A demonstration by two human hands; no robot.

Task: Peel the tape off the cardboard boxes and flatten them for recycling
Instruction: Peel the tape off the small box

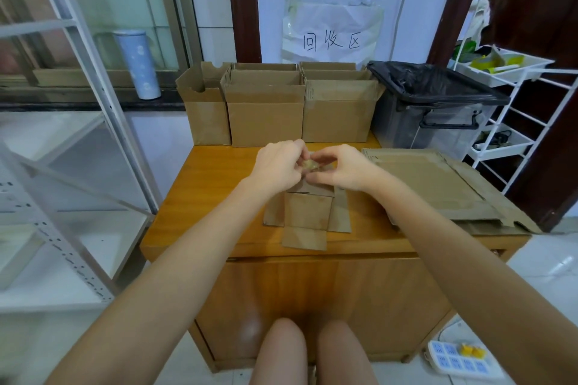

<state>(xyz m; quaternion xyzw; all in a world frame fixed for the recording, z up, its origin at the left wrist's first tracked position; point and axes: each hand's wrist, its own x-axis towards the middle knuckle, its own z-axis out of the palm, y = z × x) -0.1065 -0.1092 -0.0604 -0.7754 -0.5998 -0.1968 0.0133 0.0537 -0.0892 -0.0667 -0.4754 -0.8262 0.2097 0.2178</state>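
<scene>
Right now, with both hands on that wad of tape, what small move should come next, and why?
Probably drop the tape wad into the bin at the right. Both the left hand and right hand pinch it above the small box, which still stands unflattened.

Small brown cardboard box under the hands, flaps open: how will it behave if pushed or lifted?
The small brown cardboard box probably slides easily on the glossy wooden table. It looks empty, so likely light. Its splayed flaps would likely flop when lifted, and the thin walls may buckle under pressure.
</scene>
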